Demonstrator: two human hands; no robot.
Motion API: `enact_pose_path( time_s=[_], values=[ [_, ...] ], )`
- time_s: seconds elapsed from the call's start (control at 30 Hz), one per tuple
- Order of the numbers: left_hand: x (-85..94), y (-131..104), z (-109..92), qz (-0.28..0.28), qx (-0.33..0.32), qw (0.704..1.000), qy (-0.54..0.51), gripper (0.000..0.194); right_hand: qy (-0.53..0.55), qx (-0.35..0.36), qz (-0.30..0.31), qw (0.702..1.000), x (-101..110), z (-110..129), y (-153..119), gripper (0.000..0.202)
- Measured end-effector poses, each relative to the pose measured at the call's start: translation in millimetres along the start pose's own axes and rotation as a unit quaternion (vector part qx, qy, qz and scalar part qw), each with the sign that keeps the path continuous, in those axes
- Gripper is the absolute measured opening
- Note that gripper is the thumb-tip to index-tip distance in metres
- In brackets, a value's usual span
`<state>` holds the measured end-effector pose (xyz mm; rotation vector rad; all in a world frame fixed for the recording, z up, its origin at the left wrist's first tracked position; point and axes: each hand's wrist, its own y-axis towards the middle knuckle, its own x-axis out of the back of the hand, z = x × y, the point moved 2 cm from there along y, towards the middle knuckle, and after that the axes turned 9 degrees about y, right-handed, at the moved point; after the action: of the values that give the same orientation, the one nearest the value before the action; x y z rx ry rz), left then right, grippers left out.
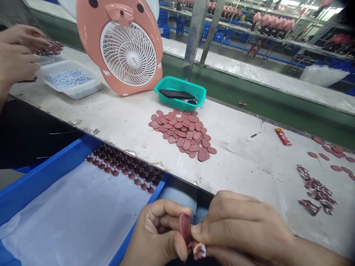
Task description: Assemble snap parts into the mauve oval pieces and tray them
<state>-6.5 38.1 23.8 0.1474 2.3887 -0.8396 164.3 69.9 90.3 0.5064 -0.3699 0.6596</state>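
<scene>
Near the bottom centre, my left hand (159, 234) pinches a dark pink oval piece (185, 225) between thumb and fingers. My right hand (241, 229) is closed on a small maroon and white part (199, 251) that touches the oval's lower end. Beyond my hands, a heap of pink oval pieces (185, 133) lies on the white table (133, 118). Small maroon parts (318, 192) form a pile at the right, with loose ovals (337, 149) behind them. Rows of joined pieces (124, 166) sit in the blue tray (63, 155) at the left.
A pink fan (133, 59) stands behind a green basket (180, 88) holding a black object. Another person's hands (19, 51) are by a white tray (74, 79) of small pieces. A red lighter (283, 136) lies at the right.
</scene>
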Motion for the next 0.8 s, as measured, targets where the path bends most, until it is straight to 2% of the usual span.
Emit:
enact_pose_path(
  time_s=[0.37,0.6,0.67,0.77,0.8],
  values=[
    [-0.2,5,6,-0.008,-0.037,0.999,-0.028,0.034,0.037,-0.017,0.011,0.999,-4,-10,11,0.016],
    [4.6,8,7,0.010,-0.013,1.000,-0.017,0.034,0.050,-0.033,0.007,0.998,-5,-10,12,0.020],
    [6.8,9,7,0.022,-0.008,0.999,-0.021,0.034,0.047,-0.047,0.007,0.998,-4,-9,12,0.024],
    [9.7,11,8,0.035,-0.004,0.999,-0.032,0.035,0.046,-0.066,0.001,0.997,-3,-10,9,0.045],
    [10.6,11,8,0.039,-0.003,0.999,-0.033,0.035,0.052,-0.070,-0.003,0.996,-3,-11,8,0.045]
  ],
)
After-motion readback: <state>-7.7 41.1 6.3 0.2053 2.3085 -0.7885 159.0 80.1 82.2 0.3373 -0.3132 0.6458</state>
